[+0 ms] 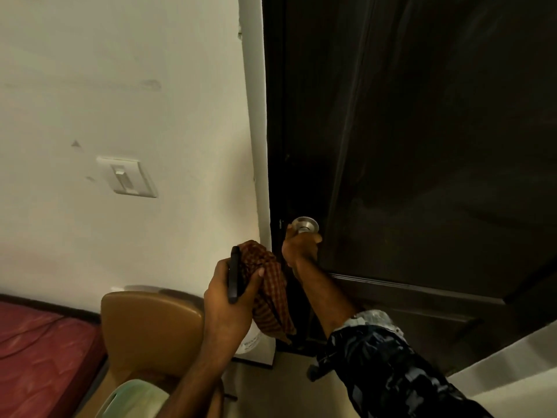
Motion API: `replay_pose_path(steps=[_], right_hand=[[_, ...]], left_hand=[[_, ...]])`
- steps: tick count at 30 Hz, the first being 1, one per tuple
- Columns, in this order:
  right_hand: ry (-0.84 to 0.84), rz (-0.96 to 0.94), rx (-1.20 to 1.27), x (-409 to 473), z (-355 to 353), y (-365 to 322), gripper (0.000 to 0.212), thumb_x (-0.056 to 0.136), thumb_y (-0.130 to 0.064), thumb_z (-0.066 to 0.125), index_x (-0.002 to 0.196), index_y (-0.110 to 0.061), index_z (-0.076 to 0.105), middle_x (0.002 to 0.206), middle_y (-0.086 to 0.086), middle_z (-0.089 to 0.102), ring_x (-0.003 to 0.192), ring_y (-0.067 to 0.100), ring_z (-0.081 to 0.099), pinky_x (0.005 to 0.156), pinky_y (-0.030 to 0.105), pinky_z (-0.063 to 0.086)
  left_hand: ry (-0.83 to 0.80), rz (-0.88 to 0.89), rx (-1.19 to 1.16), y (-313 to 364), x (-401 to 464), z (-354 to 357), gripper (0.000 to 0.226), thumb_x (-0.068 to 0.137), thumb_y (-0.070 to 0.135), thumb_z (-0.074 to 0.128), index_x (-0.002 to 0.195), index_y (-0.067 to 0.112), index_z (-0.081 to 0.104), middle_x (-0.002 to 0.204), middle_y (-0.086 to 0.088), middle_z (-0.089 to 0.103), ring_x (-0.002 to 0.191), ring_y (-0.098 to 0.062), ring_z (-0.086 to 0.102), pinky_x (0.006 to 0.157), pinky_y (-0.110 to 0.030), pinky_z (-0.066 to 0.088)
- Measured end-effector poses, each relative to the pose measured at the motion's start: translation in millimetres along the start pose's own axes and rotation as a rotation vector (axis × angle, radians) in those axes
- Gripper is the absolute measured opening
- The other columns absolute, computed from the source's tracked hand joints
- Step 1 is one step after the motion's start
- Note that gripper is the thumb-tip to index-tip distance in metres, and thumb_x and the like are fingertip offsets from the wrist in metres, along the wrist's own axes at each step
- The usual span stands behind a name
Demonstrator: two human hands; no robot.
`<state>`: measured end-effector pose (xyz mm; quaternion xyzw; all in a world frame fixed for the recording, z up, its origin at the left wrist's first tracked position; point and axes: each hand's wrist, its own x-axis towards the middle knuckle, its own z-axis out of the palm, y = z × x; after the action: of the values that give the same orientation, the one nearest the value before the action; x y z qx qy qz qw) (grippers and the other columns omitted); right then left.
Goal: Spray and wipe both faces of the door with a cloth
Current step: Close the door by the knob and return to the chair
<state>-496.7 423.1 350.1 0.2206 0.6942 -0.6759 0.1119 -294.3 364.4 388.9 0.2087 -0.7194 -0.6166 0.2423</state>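
Dark door fills the frame from twelve to three o'clock. The right hand grips its silver knob near centre. At seven of it, the left hand clutches a checked cloth and black phone — hands apart.

the right hand curls round the silver knob of the dark door, its patterned sleeve pushed up the forearm. the left hand holds a black phone and a brown checked cloth together, with a white spray bottle partly hidden below it. on the pale wall sits a light switch. lower left are a tan chair and a red mattress.
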Motion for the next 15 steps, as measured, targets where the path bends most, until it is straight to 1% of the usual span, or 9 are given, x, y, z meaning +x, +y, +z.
replay_pose_path(steps=[2,5,6,7,8,9,11,13,15], right_hand=[[0.03,0.056,0.184,1.9,6.6,2.6,0.063,0.111,-0.039,0.054,0.156,0.0,0.034,0.152,0.027,0.052,0.133,0.042,0.058,0.106,0.045,0.051],[0.095,0.12,0.35,2.4,10.3,0.9,0.056,0.112,-0.037,0.053,0.153,-0.001,0.04,0.143,0.02,0.06,0.123,0.038,0.063,0.093,0.039,0.053],[0.066,0.132,0.336,-0.7,8.6,-2.0,0.055,0.112,-0.038,0.053,0.152,-0.002,0.041,0.134,0.016,0.062,0.115,0.037,0.065,0.088,0.039,0.054],[0.032,0.151,0.306,-0.8,3.5,-5.0,0.054,0.112,-0.04,0.054,0.149,-0.003,0.044,0.121,0.015,0.064,0.098,0.034,0.067,0.076,0.038,0.057],[-0.004,0.161,0.266,2.9,-0.2,-4.9,0.051,0.11,-0.042,0.055,0.143,-0.004,0.051,0.103,0.012,0.063,0.077,0.026,0.064,0.058,0.034,0.055],[-0.046,0.176,0.234,7.2,-5.2,-3.0,0.05,0.109,-0.042,0.056,0.139,-0.002,0.056,0.087,0.008,0.06,0.061,0.019,0.055,0.044,0.027,0.046],[-0.145,0.185,0.175,11.6,-14.9,1.8,0.044,0.108,-0.039,0.057,0.135,-0.004,0.06,0.07,0.003,0.051,0.05,0.013,0.044,0.037,0.021,0.032],[-0.243,0.163,0.149,9.0,-29.0,0.3,0.045,0.109,-0.038,0.057,0.137,-0.004,0.056,0.072,0.005,0.056,0.052,0.013,0.048,0.039,0.021,0.034],[-0.273,0.041,-0.045,2.8,-44.3,-7.5,0.049,0.109,-0.039,0.059,0.143,-0.007,0.042,0.093,0.012,0.066,0.059,0.016,0.057,0.037,0.021,0.043]], left_hand=[[0.001,-0.006,-0.003,-2.4,0.5,-3.4,0.035,0.094,0.035,0.076,0.124,0.032,0.059,0.118,0.013,0.072,0.11,-0.005,0.07,0.087,-0.028,0.063],[0.011,-0.015,0.007,-2.8,3.8,-6.6,0.028,0.094,0.035,0.075,0.115,0.042,0.057,0.114,0.019,0.07,0.101,0.009,0.07,0.074,-0.013,0.06],[0.013,-0.017,0.006,-2.1,4.7,-6.2,0.029,0.095,0.033,0.075,0.116,0.04,0.057,0.114,0.02,0.069,0.098,0.015,0.068,0.072,-0.009,0.059],[0.012,-0.019,0.008,-1.6,5.8,-5.3,0.031,0.095,0.032,0.075,0.12,0.036,0.057,0.113,0.021,0.069,0.097,0.019,0.067,0.07,-0.007,0.057],[0.011,-0.018,0.007,-0.6,6.4,-3.7,0.034,0.095,0.031,0.075,0.123,0.032,0.057,0.113,0.021,0.068,0.096,0.02,0.067,0.07,-0.006,0.057],[0.011,-0.017,0.005,0.2,7.0,-2.1,0.035,0.095,0.031,0.075,0.125,0.029,0.057,0.112,0.021,0.069,0.097,0.019,0.067,0.07,-0.007,0.057],[0.011,-0.015,0.003,1.1,7.2,1.7,0.036,0.095,0.03,0.075,0.126,0.027,0.057,0.111,0.022,0.069,0.099,0.015,0.069,0.07,-0.007,0.058],[0.008,-0.019,-0.002,2.8,6.8,5.7,0.037,0.094,0.032,0.076,0.125,0.029,0.056,0.11,0.023,0.068,0.096,0.01,0.071,0.069,-0.007,0.058],[-0.006,-0.025,0.004,3.5,5.3,10.2,0.038,0.093,0.035,0.076,0.125,0.029,0.056,0.111,0.021,0.069,0.099,0.003,0.07,0.069,-0.008,0.058]])
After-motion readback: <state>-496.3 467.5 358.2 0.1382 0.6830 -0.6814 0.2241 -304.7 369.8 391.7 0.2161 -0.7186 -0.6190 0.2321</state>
